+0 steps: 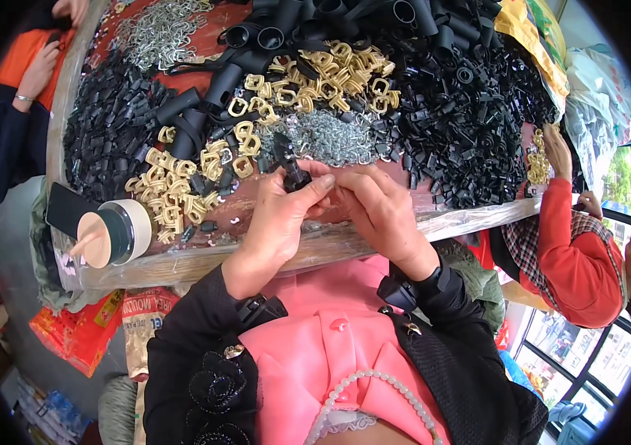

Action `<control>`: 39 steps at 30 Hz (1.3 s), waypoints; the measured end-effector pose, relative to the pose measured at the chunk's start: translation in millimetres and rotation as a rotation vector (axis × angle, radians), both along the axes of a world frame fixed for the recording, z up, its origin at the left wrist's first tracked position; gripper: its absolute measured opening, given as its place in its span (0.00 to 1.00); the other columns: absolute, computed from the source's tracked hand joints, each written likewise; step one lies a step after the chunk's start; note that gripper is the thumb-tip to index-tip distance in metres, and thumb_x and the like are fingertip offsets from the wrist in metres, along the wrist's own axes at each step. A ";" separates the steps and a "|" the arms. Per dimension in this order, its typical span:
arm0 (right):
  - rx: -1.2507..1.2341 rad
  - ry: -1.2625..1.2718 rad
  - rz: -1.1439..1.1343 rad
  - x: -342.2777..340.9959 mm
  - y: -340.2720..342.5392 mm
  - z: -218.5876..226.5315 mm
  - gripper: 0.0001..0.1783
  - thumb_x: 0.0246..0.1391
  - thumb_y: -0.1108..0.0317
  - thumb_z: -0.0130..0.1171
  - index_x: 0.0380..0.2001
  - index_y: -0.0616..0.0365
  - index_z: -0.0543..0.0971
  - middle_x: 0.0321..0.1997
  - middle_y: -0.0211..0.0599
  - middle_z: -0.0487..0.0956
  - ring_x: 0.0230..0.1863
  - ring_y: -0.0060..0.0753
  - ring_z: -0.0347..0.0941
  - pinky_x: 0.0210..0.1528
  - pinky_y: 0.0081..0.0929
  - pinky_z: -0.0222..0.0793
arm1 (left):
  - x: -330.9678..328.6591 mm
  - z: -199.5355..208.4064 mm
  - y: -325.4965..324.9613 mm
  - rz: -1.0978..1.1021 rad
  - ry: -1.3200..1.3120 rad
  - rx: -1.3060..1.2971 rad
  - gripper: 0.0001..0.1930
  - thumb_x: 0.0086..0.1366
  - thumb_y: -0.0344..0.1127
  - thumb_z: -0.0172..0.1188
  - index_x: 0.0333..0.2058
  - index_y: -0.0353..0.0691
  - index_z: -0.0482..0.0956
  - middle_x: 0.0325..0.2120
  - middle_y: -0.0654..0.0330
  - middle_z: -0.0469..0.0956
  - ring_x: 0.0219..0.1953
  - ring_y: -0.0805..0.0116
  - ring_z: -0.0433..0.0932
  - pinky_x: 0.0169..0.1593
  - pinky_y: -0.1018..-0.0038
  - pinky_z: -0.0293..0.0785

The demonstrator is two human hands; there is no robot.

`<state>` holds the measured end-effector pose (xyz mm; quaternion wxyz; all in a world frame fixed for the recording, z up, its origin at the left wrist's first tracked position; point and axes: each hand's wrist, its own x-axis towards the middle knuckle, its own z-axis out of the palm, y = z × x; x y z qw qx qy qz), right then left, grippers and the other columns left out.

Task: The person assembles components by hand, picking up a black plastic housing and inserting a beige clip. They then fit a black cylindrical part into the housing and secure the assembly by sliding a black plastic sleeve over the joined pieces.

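Observation:
My left hand [271, 222] is closed around a small black plastic part [297, 174], its dark upper end sticking up past the thumb and forefinger. Right beside it, the fingers of my right hand [382, 211] are pinched together, close to the left fingertips; what they hold, if anything, is hidden. Both hands hover over the near edge of the table. Just beyond them lies a heap of small silver metal hooks [323, 137]. Loose gold ring-shaped pieces [174, 185] are strewn to the left, and more gold pieces [337, 70] are piled farther back.
Small black parts [471, 141] are heaped at right and at left, with black tubes [222, 85] behind. A lidded cup [133, 230] and a black phone [70, 208] stand near the left corner. A red-sleeved co-worker's hand [559, 152] reaches in; another person's hands [39, 70] are at far left.

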<state>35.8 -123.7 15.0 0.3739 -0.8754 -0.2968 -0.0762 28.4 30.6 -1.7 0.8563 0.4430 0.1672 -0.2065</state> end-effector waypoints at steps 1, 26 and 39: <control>-0.002 -0.004 -0.001 -2.3 -0.1 1.9 0.11 0.40 0.80 0.54 0.31 0.63 0.70 0.28 0.42 0.72 0.27 0.40 0.70 0.29 0.28 0.66 | -1.2 1.3 -1.2 -0.015 -0.004 0.011 0.06 0.54 0.28 0.56 0.31 0.37 0.72 0.22 0.66 0.72 0.22 0.79 0.69 0.25 0.85 0.64; 0.268 0.465 -0.100 -15.1 -23.5 6.5 0.04 0.45 0.75 0.53 0.26 0.61 0.69 0.32 0.33 0.69 0.35 0.25 0.65 0.35 0.18 0.59 | -14.7 -0.5 1.7 -0.278 0.084 -0.374 0.14 0.60 0.36 0.49 0.42 0.36 0.67 0.29 0.62 0.72 0.28 0.75 0.72 0.29 0.82 0.69; -0.071 -0.092 0.034 -27.9 -10.4 13.9 0.11 0.29 0.77 0.58 0.23 0.57 0.72 0.41 0.38 0.68 0.44 0.43 0.61 0.44 0.34 0.53 | -31.5 8.0 -1.7 -0.316 -0.006 -0.251 0.16 0.62 0.37 0.44 0.45 0.34 0.66 0.35 0.60 0.72 0.37 0.73 0.72 0.41 0.77 0.71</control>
